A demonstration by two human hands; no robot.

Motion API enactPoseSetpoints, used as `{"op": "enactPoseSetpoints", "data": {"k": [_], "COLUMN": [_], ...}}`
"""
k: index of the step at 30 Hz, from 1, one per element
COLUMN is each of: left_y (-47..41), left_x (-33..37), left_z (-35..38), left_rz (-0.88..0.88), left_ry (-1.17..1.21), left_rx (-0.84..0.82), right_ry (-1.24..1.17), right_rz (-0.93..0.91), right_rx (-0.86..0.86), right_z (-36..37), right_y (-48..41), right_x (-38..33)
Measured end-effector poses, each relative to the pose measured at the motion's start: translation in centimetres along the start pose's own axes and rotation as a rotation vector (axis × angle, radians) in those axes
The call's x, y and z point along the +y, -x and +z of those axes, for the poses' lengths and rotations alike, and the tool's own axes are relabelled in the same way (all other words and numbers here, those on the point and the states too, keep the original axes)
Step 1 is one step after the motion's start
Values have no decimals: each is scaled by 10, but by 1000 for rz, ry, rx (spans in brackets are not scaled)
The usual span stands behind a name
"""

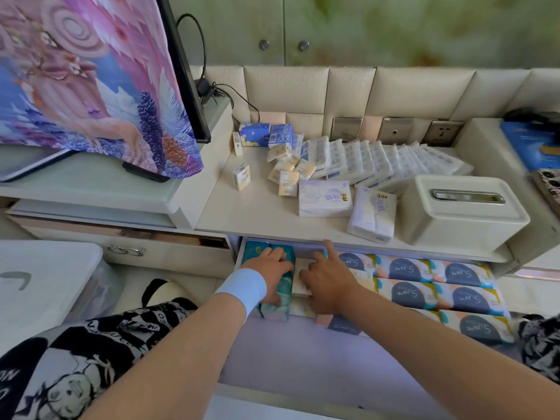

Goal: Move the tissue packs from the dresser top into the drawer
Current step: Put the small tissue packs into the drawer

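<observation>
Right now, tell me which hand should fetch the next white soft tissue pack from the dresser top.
Right hand, probably: the white soft tissue pack lies up on its side, while the left hand rests on a teal pack.

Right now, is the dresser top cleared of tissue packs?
No, many tissue packs lie on the dresser top beside the tissue box.

Both bare forearms are reaching forward and down, side by side. The left hand [274,275] is lying palm down, fingers spread and curled, a pale blue band circling its wrist. The right hand [325,281] is resting beside it, index finger pointing straight ahead.
</observation>
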State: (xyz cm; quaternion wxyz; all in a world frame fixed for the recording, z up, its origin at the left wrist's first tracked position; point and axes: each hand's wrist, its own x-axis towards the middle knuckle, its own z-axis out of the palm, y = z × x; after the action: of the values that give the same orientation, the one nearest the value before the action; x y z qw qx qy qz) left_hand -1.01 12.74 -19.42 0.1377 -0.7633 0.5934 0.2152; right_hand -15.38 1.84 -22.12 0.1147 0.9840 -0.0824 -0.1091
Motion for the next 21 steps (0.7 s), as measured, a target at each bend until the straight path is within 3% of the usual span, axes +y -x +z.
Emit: {"op": "enactPoseSetpoints", "data": {"k": [5,11,18,21], "left_y": [-4,-10,-14,-11], "left_x": [5,20,29,29], "left_z": [-7,-12,-10,-8], "left_rz": [0,-23,-44,-66], "left_ry": [-78,-126,-56,-13], "left_rx": [-53,-61,-56,-40], "right_ry": [12,-131,-250,-403], "right_rz": [31,-43,185,214], "right_rx": [-47,341,56,108], "right_z": [8,15,26,23], "right_y": [-7,8,53,53], "right_x": [-7,18,47,42]}}
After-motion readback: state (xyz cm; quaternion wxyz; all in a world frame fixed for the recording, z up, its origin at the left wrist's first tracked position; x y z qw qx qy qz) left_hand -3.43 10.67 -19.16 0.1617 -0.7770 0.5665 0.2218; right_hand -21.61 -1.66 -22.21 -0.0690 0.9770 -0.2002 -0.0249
